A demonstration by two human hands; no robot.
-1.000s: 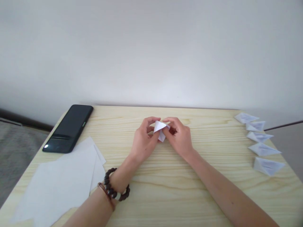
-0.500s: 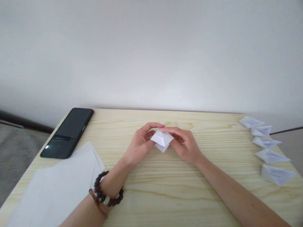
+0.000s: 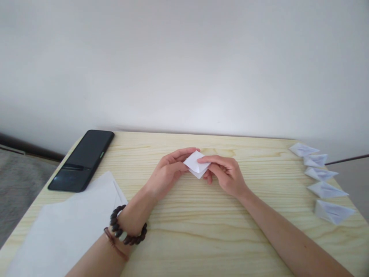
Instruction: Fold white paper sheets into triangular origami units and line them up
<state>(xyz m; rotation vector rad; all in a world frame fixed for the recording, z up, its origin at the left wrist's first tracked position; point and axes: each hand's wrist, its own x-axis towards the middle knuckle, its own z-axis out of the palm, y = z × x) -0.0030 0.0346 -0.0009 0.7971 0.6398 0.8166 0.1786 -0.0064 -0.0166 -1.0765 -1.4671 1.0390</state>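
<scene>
A small folded white paper piece (image 3: 196,164) sits between both hands over the middle of the light wooden table (image 3: 201,223). My left hand (image 3: 167,173) pinches its left side, fingers curled around it. My right hand (image 3: 226,175) holds the right side, with the index finger pressed flat along the top fold. A dark bead bracelet (image 3: 123,231) circles my left wrist.
A black phone (image 3: 83,159) lies at the table's far left corner. White paper sheets (image 3: 66,231) are stacked at the near left. Several folded white paper pieces (image 3: 321,175) lie in a row along the right edge. A plain wall rises behind the table.
The paper piece has been turned and flattened from an upright cone into a flatter diamond shape. Both hands lowered slightly toward the table, and the right index finger now presses along the fold.
</scene>
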